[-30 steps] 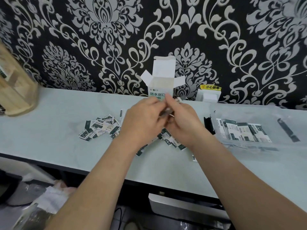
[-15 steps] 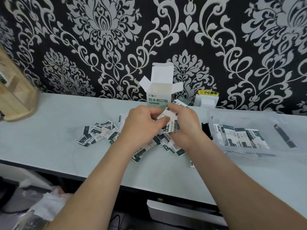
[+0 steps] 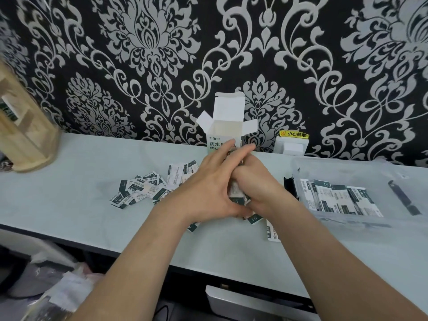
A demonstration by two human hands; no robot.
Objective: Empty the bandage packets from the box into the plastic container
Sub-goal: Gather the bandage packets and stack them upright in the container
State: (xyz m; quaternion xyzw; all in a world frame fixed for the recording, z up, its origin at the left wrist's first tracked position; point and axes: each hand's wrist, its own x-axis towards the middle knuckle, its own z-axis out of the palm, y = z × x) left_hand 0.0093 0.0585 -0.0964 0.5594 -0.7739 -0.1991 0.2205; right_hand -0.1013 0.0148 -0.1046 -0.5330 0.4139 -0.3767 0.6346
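— Where are the bandage packets?
— A bundle (image 3: 235, 191) sits in the right grip (image 3: 259, 188), fingers curled round it. The left grip (image 3: 208, 191) lies straight-fingered against it. Loose packets (image 3: 139, 188) lie on the surface (image 3: 69, 181) at nine o'clock.
— And the box?
— The box (image 3: 223, 135) stands upright at twelve o'clock, flaps open. The plastic container (image 3: 347, 167) at three o'clock holds a row of packets (image 3: 335, 198).

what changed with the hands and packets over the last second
The left hand has straightened its fingers and laid them over the right hand. The right hand now curls round a stack of packets; a second ago both hands pinched something small. The box, the loose packets and the container stayed put.
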